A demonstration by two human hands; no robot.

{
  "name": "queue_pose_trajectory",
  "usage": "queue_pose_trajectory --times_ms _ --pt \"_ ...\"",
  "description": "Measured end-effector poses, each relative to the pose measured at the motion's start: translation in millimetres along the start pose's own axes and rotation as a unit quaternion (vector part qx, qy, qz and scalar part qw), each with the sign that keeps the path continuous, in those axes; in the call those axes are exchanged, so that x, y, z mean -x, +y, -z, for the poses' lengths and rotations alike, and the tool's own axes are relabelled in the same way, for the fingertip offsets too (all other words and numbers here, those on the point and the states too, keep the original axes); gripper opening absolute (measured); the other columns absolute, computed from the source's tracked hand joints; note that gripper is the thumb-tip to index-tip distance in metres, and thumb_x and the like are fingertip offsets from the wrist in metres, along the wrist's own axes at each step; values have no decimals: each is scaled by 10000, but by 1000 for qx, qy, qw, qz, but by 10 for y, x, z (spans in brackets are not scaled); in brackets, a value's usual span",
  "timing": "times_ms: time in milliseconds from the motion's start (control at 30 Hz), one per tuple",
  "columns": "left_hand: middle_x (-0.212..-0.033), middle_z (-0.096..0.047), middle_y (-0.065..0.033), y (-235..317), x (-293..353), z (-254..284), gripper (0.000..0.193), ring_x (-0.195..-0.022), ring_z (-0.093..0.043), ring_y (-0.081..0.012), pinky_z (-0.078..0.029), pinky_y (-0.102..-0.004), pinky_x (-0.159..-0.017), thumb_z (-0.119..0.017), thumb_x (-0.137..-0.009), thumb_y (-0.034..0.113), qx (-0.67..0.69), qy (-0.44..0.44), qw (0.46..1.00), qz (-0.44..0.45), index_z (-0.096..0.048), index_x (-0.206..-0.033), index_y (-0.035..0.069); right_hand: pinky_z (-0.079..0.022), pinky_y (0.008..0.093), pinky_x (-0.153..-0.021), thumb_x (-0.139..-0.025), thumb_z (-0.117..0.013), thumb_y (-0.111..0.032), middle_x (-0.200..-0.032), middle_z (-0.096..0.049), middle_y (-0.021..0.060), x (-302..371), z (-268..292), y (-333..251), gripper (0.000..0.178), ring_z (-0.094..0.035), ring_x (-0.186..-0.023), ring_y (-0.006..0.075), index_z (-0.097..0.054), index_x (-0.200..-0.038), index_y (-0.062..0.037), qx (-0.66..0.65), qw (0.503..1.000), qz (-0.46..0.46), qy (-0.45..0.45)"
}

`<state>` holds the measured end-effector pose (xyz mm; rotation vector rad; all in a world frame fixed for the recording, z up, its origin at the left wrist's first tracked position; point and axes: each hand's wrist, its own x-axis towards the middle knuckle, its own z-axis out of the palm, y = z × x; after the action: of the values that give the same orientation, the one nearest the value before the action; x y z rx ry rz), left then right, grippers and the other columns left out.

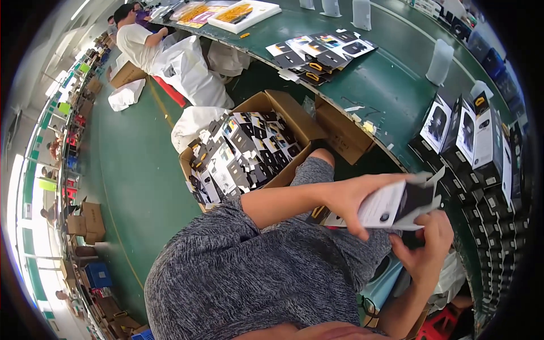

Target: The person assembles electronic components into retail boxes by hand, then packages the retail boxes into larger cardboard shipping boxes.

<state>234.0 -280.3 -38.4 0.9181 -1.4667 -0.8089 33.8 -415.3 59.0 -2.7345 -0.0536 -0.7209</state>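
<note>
My left hand (352, 199) grips a small black-and-white printed paperboard box (381, 208) above my lap, thumb on the near side and fingers over the far side. The box lies tilted, its end flaps spread at the right. At that end, my right hand (428, 243) has its fingers curled against a lower flap, its thumb a little apart below. Whether anything sits inside the box is hidden. Left of my knee, a large brown carton (288, 182) is heaped with flattened printed boxes (243, 150).
More flat boxes (323, 54) lie on the green worktable (391, 90). Rows of filled-out boxes (473, 139) line its right side. Frosted plastic containers (440, 62) and a white tray (243, 16) of yellow pieces stand farther off. A co-worker (136, 42) is beyond white bags (192, 71).
</note>
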Motion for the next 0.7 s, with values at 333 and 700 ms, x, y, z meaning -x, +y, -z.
queue_pose_trajectory --times_ms 333,700 --pt "-1111 -706 -90 -90 200 -263 672 -940 -696 -193 -575 -339 -839 -969 -600 48 -1 392 914 107 -668 -1192 -51 -335 405 -1177 -672 -960 -174 -1539 -349 202 347 -852 -172 1206 -371 -1438 316 -197 -1588 6 -290 902 -239 212" --pt "-1375 -459 -194 131 -214 -308 902 -1274 -526 -340 -444 -490 -1087 -944 -691 413 30 200 977 -66 -372 -1315 102 -414 429 -1114 -670 -917 -208 -1445 -418 189 518 -565 98 1183 -472 -1344 345 -192 -1590 -46 -397 901 -163 63"
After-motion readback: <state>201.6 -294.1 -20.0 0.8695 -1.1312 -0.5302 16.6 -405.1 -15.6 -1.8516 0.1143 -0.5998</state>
